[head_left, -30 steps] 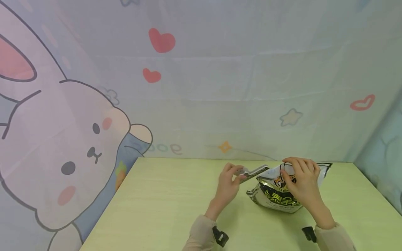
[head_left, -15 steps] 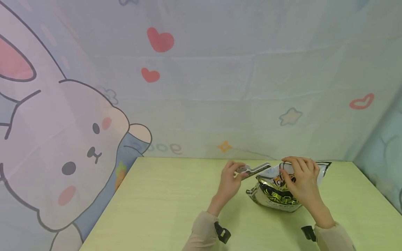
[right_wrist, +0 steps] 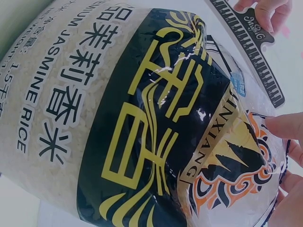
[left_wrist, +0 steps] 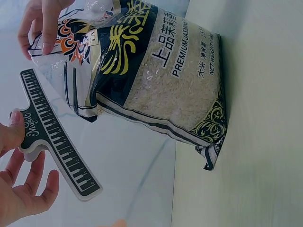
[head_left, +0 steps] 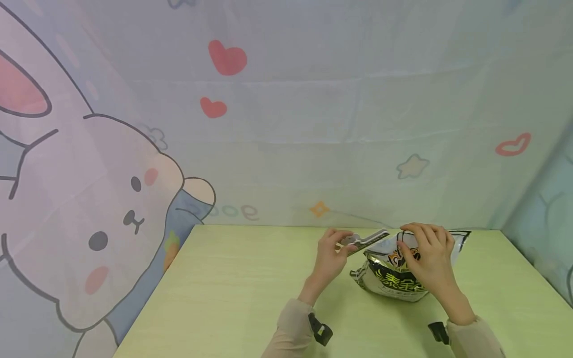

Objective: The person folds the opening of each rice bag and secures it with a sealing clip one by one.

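A clear and black bag of jasmine rice (head_left: 396,286) stands on the table, its grains showing through the front in the left wrist view. My right hand (head_left: 431,258) pinches the folded top of the bag, thumb in front and fingers behind. Between its thumb and fingers my left hand (head_left: 328,258) pinches the handle of a wide clip (left_wrist: 59,137) printed with black-and-white piano keys and the word "Music". The clip's long edge (right_wrist: 251,52) lies close beside the bag's upper left corner, slanting up to the right in the head view.
The pale yellow-green table (head_left: 224,278) reaches back to a cloth backdrop (head_left: 291,124) with a cartoon rabbit, hearts and stars. More cloth hangs at the right side. Black straps (head_left: 320,329) are worn at both wrists.
My left hand has moved slightly right with the clip, bringing its end closer to the bag's top. The right hand keeps its hold on the bag, nearly still.
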Available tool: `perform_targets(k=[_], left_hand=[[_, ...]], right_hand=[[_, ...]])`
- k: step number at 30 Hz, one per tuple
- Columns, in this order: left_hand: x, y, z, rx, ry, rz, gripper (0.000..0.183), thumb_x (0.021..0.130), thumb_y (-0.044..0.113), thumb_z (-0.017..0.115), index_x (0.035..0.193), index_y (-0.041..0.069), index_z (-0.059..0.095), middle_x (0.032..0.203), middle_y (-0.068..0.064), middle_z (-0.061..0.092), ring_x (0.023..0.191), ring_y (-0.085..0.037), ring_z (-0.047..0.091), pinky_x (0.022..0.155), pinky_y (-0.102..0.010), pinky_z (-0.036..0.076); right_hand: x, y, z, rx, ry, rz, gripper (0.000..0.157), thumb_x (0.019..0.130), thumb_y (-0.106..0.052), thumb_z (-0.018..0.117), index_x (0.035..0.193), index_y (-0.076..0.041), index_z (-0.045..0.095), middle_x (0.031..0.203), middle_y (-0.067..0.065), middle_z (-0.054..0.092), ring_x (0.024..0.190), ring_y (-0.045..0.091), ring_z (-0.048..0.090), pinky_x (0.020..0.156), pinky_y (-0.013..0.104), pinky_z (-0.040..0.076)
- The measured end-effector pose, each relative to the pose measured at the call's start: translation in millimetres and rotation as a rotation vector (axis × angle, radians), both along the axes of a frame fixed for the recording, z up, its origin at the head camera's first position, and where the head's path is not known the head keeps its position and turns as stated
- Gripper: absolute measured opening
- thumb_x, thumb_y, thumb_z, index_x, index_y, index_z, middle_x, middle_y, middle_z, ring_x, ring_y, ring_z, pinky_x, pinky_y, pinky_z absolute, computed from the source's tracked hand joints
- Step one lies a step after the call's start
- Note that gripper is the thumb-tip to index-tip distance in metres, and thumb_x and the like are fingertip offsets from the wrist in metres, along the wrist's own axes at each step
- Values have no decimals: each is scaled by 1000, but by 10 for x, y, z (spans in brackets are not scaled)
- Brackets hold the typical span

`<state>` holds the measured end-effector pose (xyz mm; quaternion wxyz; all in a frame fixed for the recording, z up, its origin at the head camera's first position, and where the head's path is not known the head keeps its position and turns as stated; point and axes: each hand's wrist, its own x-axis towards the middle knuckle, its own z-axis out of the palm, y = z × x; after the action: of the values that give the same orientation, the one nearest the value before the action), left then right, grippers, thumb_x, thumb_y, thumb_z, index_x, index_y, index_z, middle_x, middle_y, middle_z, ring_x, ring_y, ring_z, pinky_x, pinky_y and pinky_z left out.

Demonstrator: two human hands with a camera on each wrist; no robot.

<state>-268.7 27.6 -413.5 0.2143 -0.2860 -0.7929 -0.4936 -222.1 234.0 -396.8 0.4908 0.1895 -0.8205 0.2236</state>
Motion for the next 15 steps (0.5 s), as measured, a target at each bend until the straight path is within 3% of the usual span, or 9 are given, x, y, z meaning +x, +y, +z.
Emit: perform_targets(k=[11, 15], left_hand=[[-23, 123, 15, -14, 17, 0, 25, 77, 15, 65, 98, 3, 63, 85, -11, 55, 79, -22, 57, 63, -10, 44], [-42, 170, -4, 5, 5, -18, 22, 77, 11, 64, 97, 1, 62, 84, -10, 53, 79, -20, 56, 63, -9, 46]], right_hand=[[-63, 43, -15, -4, -7, 1, 34, 89, -35, 50, 99, -3, 57, 97, 17, 56, 91, 34, 38, 85, 57, 18], [-92, 57, -22, -4, -8, 2, 40, 91, -40, 46, 99, -3, 57, 97, 17, 56, 92, 34, 38, 85, 57, 18]])
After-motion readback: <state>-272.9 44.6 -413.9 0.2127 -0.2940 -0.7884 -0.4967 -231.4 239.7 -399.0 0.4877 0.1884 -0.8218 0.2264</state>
